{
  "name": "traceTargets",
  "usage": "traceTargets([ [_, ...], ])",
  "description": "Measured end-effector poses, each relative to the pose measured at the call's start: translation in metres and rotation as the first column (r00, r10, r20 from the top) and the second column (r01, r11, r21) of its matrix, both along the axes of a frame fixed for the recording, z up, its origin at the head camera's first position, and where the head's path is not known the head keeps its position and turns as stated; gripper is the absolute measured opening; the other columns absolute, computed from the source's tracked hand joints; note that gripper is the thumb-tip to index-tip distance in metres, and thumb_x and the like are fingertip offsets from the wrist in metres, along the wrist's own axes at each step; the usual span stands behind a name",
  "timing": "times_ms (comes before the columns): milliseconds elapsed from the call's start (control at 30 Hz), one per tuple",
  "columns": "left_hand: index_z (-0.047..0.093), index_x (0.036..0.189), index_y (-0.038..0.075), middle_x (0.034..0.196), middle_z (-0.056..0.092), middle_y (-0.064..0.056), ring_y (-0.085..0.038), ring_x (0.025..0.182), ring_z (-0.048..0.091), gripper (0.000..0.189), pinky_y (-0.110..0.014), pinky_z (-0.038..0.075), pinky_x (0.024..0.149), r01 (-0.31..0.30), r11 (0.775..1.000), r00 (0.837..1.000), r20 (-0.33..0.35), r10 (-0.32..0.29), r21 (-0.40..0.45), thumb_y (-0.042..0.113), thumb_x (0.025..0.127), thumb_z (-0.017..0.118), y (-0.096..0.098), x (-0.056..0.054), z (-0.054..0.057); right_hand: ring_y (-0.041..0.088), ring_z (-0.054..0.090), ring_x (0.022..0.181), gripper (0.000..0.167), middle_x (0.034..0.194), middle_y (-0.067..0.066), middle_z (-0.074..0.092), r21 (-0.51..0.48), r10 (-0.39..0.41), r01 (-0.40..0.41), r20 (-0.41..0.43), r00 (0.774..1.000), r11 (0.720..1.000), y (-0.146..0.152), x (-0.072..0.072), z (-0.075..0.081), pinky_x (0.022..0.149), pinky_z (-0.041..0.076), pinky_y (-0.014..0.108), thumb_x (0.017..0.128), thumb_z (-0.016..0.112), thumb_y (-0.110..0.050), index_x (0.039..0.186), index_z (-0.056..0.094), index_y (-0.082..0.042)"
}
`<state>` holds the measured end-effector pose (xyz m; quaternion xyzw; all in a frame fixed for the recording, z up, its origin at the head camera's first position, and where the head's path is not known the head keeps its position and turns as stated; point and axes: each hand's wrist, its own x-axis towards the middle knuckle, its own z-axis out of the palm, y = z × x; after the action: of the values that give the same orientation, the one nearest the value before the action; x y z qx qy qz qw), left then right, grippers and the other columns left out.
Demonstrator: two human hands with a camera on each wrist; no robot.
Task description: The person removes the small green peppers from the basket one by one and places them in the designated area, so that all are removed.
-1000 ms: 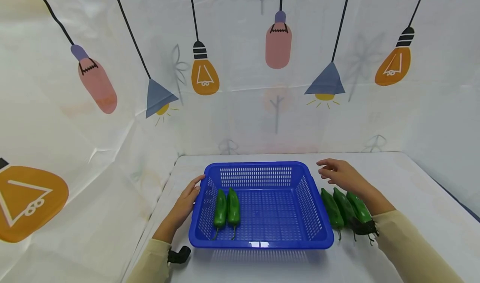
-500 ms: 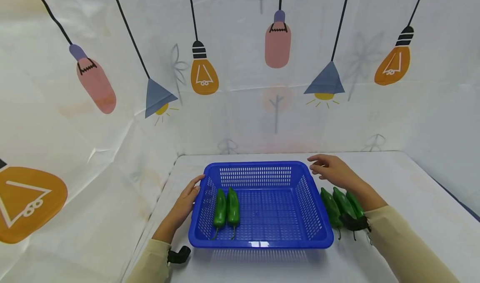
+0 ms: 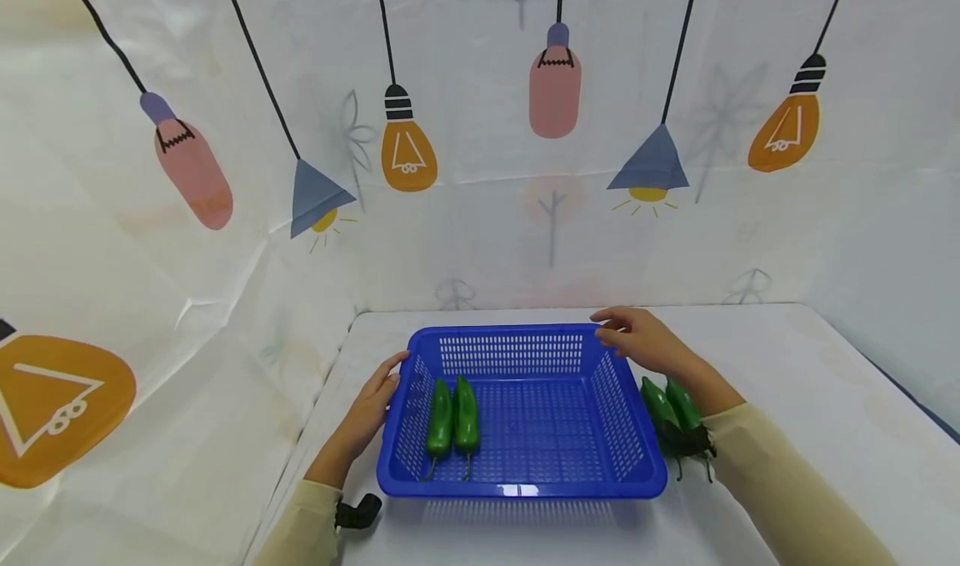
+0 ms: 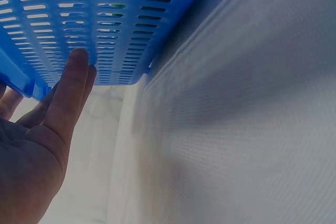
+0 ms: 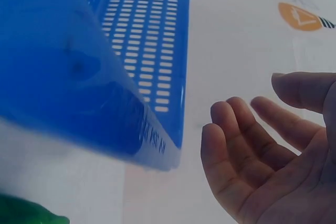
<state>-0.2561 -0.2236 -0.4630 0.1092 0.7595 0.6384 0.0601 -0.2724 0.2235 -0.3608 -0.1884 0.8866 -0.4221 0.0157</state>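
Note:
A blue plastic basket (image 3: 585, 489) with slotted walls stands on the table. Two long green chili peppers lie side by side in its left part, a left one (image 3: 439, 423) and a right one (image 3: 467, 416). My left hand (image 3: 369, 408) rests at the basket's left rim; in the left wrist view its straight fingers (image 4: 67, 95) reach up against the slotted wall. Above the back right corner hovers my right hand (image 3: 637, 337), fingers loosely bent and holding nothing. The right wrist view shows its palm and fingers (image 5: 239, 150) beside the basket corner.
Right of the basket, more green chili peppers (image 3: 656, 401) lie on the white table (image 3: 810, 383), partly hidden by the right wrist and its black strap (image 3: 686, 441). A white curtain (image 3: 480, 241) printed with lamps hangs behind the table.
My right hand has moved left, from above the loose chili peppers to the basket's back right corner, its forearm now covering more of those peppers. The left hand and the basket have stayed put.

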Motion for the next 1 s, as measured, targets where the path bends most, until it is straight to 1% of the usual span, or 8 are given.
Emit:
traceTargets([
  [133, 0.035, 0.157, 0.018, 0.138, 0.052, -0.025, -0.03, 0.107, 0.061, 0.044, -0.039, 0.053, 0.084, -0.008, 1.0, 1.0, 0.013, 0.008, 0.004, 0.023, 0.113, 0.031, -0.001, 0.0, -0.004, 0.042, 0.066, 0.104, 0.039, 0.119, 0.029, 0.064, -0.01, 0.015, -0.015, 0.013, 1.0, 1.0, -0.007, -0.002, -0.001, 0.08, 0.058, 0.045, 0.103, 0.058, -0.012, 0.136, 0.055, 0.009],
  [233, 0.035, 0.156, 0.019, 0.138, 0.052, -0.025, -0.031, 0.108, 0.061, 0.044, -0.039, 0.053, 0.085, -0.013, 1.0, 1.0, 0.011, 0.013, 0.002, 0.022, 0.113, 0.032, -0.001, 0.0, -0.004, 0.042, 0.066, 0.104, 0.039, 0.118, 0.027, 0.065, -0.005, 0.018, -0.018, 0.011, 1.0, 1.0, -0.012, -0.003, -0.002, 0.08, 0.058, 0.044, 0.103, 0.058, -0.013, 0.136, 0.056, 0.008],
  [367, 0.035, 0.157, 0.017, 0.135, 0.054, -0.026, -0.03, 0.106, 0.062, 0.044, -0.04, 0.053, 0.084, -0.019, 1.0, 1.0, -0.003, 0.019, -0.001, 0.021, 0.112, 0.032, -0.001, 0.0, -0.004, 0.043, 0.065, 0.105, 0.039, 0.118, 0.027, 0.065, -0.012, 0.025, -0.024, 0.021, 0.999, 1.0, -0.017, -0.005, -0.003, 0.082, 0.057, 0.045, 0.103, 0.059, -0.014, 0.136, 0.056, 0.007],
  [433, 0.035, 0.157, 0.017, 0.134, 0.054, -0.026, -0.029, 0.106, 0.062, 0.045, -0.039, 0.054, 0.083, -0.021, 1.0, 1.0, -0.005, 0.021, 0.0, 0.02, 0.112, 0.032, -0.001, 0.0, -0.004, 0.043, 0.065, 0.105, 0.04, 0.12, 0.028, 0.064, -0.025, 0.032, -0.031, 0.031, 0.999, 0.999, -0.019, -0.006, -0.003, 0.083, 0.057, 0.046, 0.102, 0.059, -0.014, 0.136, 0.056, 0.007],
  [667, 0.033, 0.157, 0.015, 0.139, 0.051, -0.027, -0.031, 0.11, 0.061, 0.045, -0.04, 0.053, 0.085, 0.0, 1.0, 1.0, -0.005, 0.0, -0.013, 0.023, 0.113, 0.031, 0.0, 0.001, 0.0, 0.036, 0.065, 0.104, 0.039, 0.122, 0.026, 0.064, -0.025, 0.052, -0.052, 0.025, 0.998, 0.998, -0.029, -0.009, -0.006, 0.082, 0.057, 0.046, 0.102, 0.058, -0.012, 0.135, 0.056, 0.008],
  [833, 0.033, 0.157, 0.014, 0.138, 0.051, -0.028, -0.033, 0.11, 0.061, 0.045, -0.041, 0.053, 0.086, 0.011, 1.0, 1.0, 0.002, -0.011, -0.004, 0.022, 0.113, 0.031, 0.0, 0.0, 0.002, 0.04, 0.063, 0.106, 0.039, 0.121, 0.026, 0.063, -0.035, 0.08, -0.079, 0.039, 0.996, 0.996, -0.037, -0.011, -0.007, 0.084, 0.056, 0.049, 0.103, 0.057, -0.013, 0.136, 0.055, 0.008],
  [900, 0.033, 0.157, 0.014, 0.138, 0.051, -0.028, -0.032, 0.11, 0.061, 0.045, -0.041, 0.053, 0.086, 0.009, 1.0, 1.0, 0.005, -0.009, -0.001, 0.022, 0.113, 0.032, 0.001, 0.0, 0.003, 0.04, 0.064, 0.106, 0.04, 0.12, 0.027, 0.063, -0.033, 0.09, -0.089, 0.041, 0.995, 0.996, -0.041, -0.011, -0.007, 0.084, 0.056, 0.048, 0.103, 0.058, -0.014, 0.136, 0.056, 0.008],
  [1000, 0.033, 0.157, 0.014, 0.138, 0.051, -0.028, -0.032, 0.11, 0.06, 0.045, -0.041, 0.053, 0.087, 0.009, 1.0, 1.0, 0.007, -0.009, -0.001, 0.022, 0.113, 0.032, 0.001, 0.0, 0.002, 0.036, 0.066, 0.1, 0.041, 0.119, 0.027, 0.064, -0.02, 0.108, -0.108, 0.025, 0.994, 0.994, -0.048, -0.013, -0.008, 0.08, 0.057, 0.044, 0.102, 0.058, -0.014, 0.135, 0.056, 0.01],
])
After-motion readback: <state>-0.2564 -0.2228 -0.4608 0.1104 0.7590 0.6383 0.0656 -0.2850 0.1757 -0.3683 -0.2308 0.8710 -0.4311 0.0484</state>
